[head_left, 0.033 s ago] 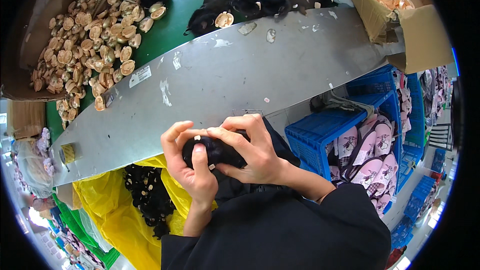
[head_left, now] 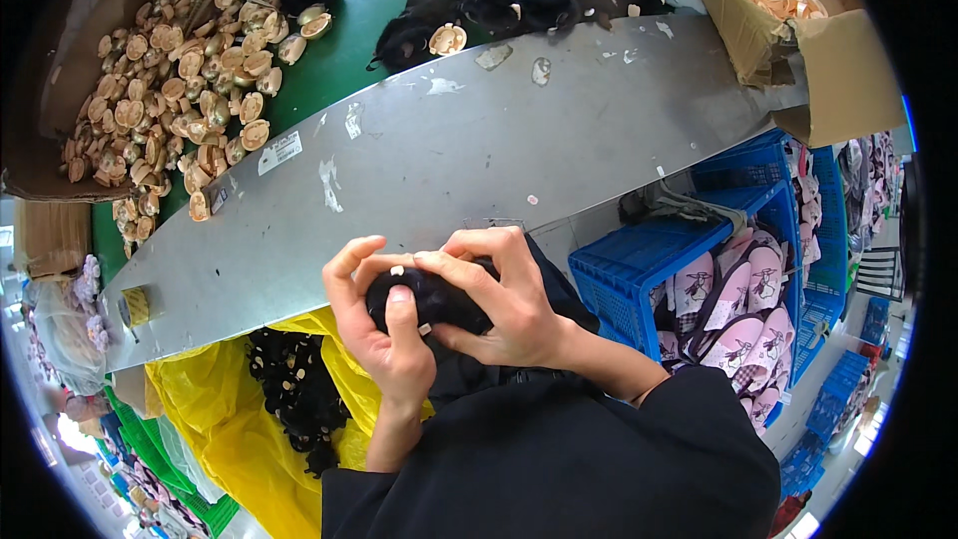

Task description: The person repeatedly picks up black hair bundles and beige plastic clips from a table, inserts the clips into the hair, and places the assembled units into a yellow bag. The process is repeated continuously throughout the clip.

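Observation:
Between my two hands is a black plush piece (head_left: 439, 301) with small pale bits on it, held just past the near edge of the grey metal ledge (head_left: 429, 155). My left hand (head_left: 384, 339) grips its left end, thumb pressed on the near side and fingers curled over the far side. My right hand (head_left: 514, 304) is closed around the right end, its index finger reaching across the top to the left fingers. Parts of the piece are hidden by my fingers. Similar black plush pieces (head_left: 547, 5) lie heaped on the green surface (head_left: 344, 50) beyond the ledge.
Gold-and-beige shell-like pieces (head_left: 215, 105) spill from a cardboard box at far left. Another box (head_left: 848, 75) at far right holds peach-coloured parts. A yellow bag (head_left: 200, 399) near left contains black pieces. Blue crates (head_left: 619, 260) with pink slippers (head_left: 748, 289) stand at right.
My hands and the black plush piece have shifted very slightly; the grip stays the same.

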{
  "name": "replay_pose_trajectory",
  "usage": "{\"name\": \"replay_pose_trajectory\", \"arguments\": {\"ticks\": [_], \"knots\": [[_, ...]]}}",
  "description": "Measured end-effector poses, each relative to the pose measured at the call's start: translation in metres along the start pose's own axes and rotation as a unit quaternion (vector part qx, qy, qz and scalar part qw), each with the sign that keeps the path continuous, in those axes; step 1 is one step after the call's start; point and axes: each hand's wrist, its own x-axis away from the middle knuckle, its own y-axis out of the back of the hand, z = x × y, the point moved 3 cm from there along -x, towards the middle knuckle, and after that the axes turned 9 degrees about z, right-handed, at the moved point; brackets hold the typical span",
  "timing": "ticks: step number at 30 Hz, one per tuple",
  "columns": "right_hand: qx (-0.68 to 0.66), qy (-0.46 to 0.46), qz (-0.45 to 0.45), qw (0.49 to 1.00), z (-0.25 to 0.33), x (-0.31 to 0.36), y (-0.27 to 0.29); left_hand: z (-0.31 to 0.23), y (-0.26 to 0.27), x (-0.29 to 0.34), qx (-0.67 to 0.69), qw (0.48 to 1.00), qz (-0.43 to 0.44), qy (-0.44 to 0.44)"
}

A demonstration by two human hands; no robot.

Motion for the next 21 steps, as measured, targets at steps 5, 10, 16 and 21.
{"name": "replay_pose_trajectory", "arguments": {"ticks": [5, 10, 16, 21], "knots": [[-0.020, -0.031, -0.025, 0.999, -0.007, 0.001, -0.001, 0.004, -0.008, -0.002, 0.043, 0.999, 0.005, 0.022], [0.021, 0.040, -0.008, 0.999, -0.004, -0.001, -0.001, 0.014, -0.002, -0.002, 0.143, 0.988, -0.031, 0.058], [0.009, 0.040, -0.012, 0.999, -0.007, 0.002, -0.006, 0.013, -0.002, -0.003, 0.102, 0.994, -0.031, 0.023], [0.007, 0.048, -0.017, 0.999, -0.010, 0.003, -0.007, 0.009, -0.002, -0.003, 0.083, 0.996, -0.007, 0.014]]}}
